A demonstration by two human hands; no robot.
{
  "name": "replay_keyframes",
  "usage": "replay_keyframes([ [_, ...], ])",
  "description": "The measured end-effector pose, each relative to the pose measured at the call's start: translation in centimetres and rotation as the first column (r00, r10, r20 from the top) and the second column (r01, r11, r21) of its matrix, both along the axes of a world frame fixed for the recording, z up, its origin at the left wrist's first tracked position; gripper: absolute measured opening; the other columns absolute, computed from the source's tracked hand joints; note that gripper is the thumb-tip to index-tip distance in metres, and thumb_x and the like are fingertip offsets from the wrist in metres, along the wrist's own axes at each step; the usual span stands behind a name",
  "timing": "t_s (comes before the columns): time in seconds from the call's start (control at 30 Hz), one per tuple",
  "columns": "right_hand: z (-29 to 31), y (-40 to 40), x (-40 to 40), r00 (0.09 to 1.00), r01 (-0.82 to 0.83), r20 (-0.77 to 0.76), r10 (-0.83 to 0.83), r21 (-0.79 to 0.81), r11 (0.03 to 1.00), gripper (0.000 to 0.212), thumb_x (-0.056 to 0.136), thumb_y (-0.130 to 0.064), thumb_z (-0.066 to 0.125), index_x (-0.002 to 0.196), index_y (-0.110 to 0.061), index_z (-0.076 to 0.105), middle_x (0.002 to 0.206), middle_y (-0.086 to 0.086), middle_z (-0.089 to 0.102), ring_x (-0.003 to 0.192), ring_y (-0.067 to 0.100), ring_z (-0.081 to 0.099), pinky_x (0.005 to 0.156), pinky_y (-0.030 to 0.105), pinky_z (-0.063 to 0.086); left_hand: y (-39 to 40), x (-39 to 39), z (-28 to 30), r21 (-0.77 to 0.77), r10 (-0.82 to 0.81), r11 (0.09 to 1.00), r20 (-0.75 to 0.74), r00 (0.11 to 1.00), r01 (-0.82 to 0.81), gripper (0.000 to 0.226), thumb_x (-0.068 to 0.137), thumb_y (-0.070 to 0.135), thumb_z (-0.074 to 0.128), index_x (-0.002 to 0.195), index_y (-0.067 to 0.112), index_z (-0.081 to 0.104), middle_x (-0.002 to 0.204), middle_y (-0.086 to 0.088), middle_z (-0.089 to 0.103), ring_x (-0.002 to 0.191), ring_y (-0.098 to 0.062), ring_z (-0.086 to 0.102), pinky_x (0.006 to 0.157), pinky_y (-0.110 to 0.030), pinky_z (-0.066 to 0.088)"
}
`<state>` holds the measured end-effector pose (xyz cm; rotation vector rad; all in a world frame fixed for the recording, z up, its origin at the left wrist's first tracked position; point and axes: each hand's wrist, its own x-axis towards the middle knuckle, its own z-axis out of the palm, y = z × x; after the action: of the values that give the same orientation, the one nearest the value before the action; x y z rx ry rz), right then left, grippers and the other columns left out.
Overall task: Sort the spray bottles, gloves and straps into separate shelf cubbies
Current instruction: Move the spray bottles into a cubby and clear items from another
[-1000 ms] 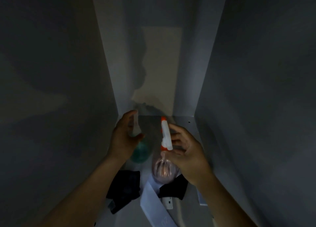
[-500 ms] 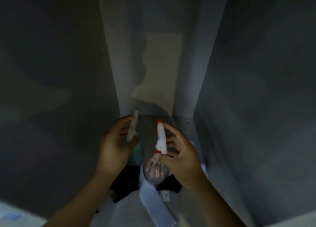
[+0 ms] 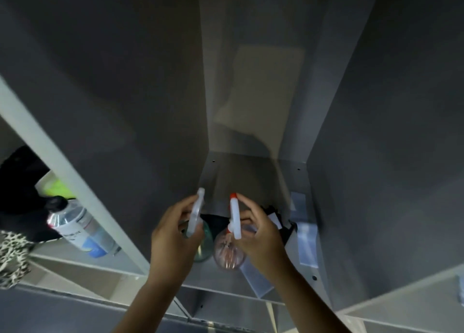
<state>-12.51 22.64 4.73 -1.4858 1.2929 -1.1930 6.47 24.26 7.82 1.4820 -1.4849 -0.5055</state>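
Inside the grey cubby (image 3: 351, 131), the left hand (image 3: 173, 239) grips a green spray bottle (image 3: 203, 242) and the right hand (image 3: 261, 239) grips a pink spray bottle (image 3: 227, 253).

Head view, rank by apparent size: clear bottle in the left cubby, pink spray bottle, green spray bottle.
1. Clear bottle in the left cubby: largest, lying tilted, black cap.
2. Pink spray bottle in the right hand.
3. Green spray bottle in the left hand, which hides much of it, so ranks 2 and 3 are unsure.

Dim, grainy view; a pale light patch falls on the cubby's back wall (image 3: 263, 94), shadowed below; wide-angle bending at edges.
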Motion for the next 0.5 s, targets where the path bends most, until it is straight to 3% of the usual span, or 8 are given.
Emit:
replay_keyframes([
  [0.13,-1.7,0.6,1.0,0.998,0.044,-0.035,-0.043,0.038,0.998,0.067,0.085,-0.009,0.078,0.138,-0.04,0.052,0.096,-0.003,0.075,0.093,0.011,0.072,0.086,0.033,0.061,0.4,0.6,-1.8,0.025,0.023,0.999,0.054,0.998,-0.024,0.053,0.079,0.007,0.077,0.127,0.026,0.061,0.114,0.009,0.068,0.1,-0.009,0.068,0.086,-0.04,0.06],
  [0.33,-2.8,1.1,1.4,0.995,0.033,-0.095,-0.032,0.009,0.999,0.07,0.085,-0.014,0.079,0.145,-0.031,0.048,0.109,-0.01,0.071,0.104,0.006,0.068,0.086,0.02,0.057,0.6,0.5,-2.4,0.072,0.063,0.995,0.039,0.997,-0.066,0.05,0.083,0.009,0.072,0.128,0.026,0.058,0.116,0.009,0.065,0.103,-0.009,0.066,0.091,-0.037,0.058],
  [0.5,-3.6,1.7,1.8,0.989,0.024,-0.149,-0.018,0.033,0.999,0.075,0.083,-0.02,0.081,0.148,-0.029,0.042,0.115,-0.013,0.068,0.111,0.005,0.064,0.092,0.029,0.058,0.7,0.8,-2.0,0.188,0.027,0.982,-0.007,1.0,-0.026,0.06,0.084,0.01,0.072,0.134,0.032,0.048,0.125,0.009,0.061,0.11,-0.011,0.063,0.097,-0.035,0.056],
])
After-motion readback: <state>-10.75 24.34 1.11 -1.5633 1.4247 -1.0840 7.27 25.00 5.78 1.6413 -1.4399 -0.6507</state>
